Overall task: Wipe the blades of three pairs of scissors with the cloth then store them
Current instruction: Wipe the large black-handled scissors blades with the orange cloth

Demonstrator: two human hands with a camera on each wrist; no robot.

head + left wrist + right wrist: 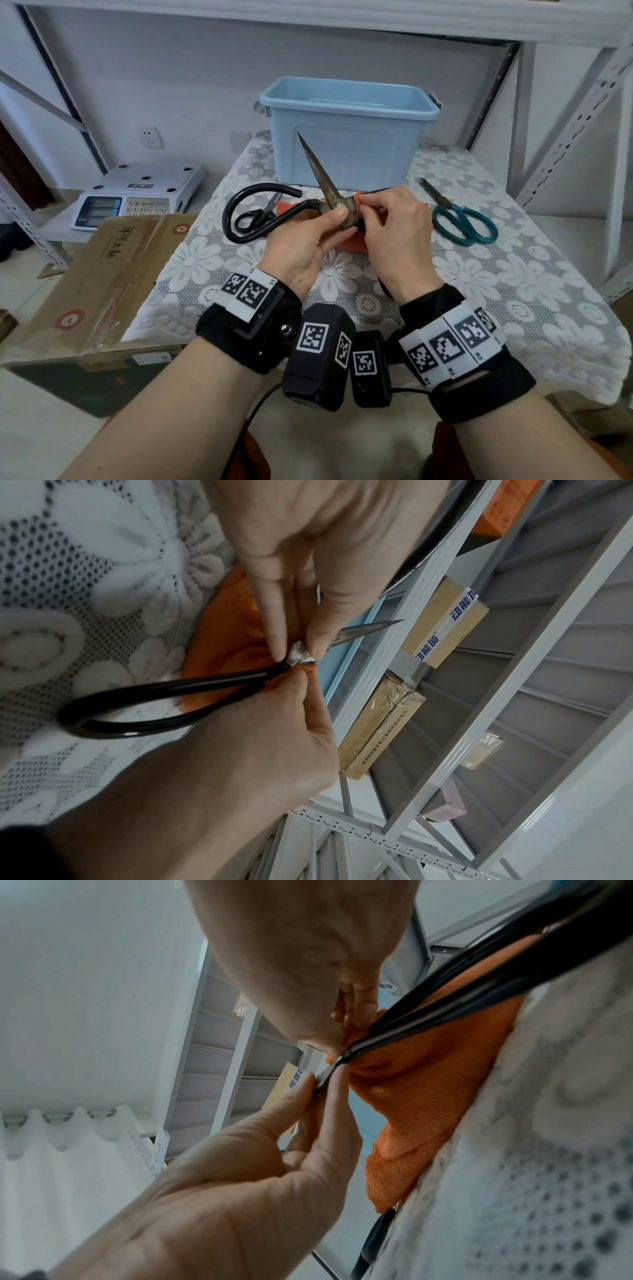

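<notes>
Left hand (308,236) pinching large black-handled scissors (329,192) at pivot, rusty blades closed, tip raised toward blue storage bin (349,102). Right hand (394,226) pinching orange cloth (428,1091) at blade base. Teal-handled scissors (462,219) and small pair (270,205) lying on bench (513,260). Risk: cloth slipping along edge, fingers cut; rust snagging weave

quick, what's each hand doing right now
Left hand: pinching the large black-handled scissors at the pivot.
Right hand: pinching the orange cloth against them.
</notes>
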